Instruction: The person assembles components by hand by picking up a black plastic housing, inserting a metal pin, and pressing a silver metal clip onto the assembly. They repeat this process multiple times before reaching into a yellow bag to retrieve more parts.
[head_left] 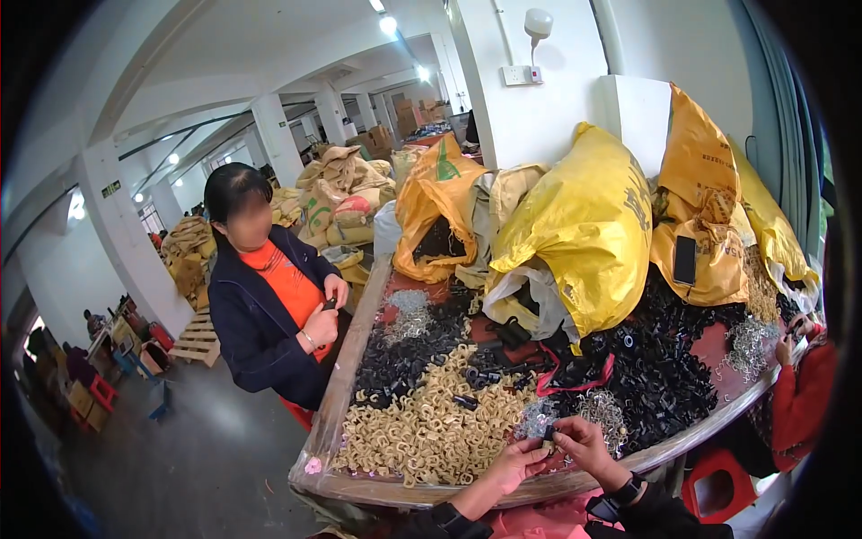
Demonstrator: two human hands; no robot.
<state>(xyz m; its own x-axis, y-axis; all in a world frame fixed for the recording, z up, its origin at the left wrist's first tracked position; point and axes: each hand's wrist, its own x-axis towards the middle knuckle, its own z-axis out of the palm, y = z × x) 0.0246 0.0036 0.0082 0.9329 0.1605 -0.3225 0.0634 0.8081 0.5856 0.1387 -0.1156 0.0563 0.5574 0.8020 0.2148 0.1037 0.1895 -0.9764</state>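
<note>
Close to the table's near edge, my left hand (515, 465) and my right hand (585, 446) meet with fingers pinched together. Between their fingertips is a small black plastic part (549, 433); its exact kind is too small to tell. Left of my hands spreads a heap of tan, curved, hook-like pieces (417, 427). Just beyond my fingers lies a little pile of small silvery pieces (535, 416), with shiny metal clips (604, 413) to its right. Black plastic parts (664, 382) cover much of the table on the right, and more black parts (395, 359) lie at the left.
A raised wooden rim (334, 404) edges the table. Large yellow sacks (584, 234) and an orange sack (440, 207) stand at its back; a phone (685, 260) rests against one. A co-worker (269, 287) stands left, another red-sleeved person (795, 404) right, near a red stool (718, 485).
</note>
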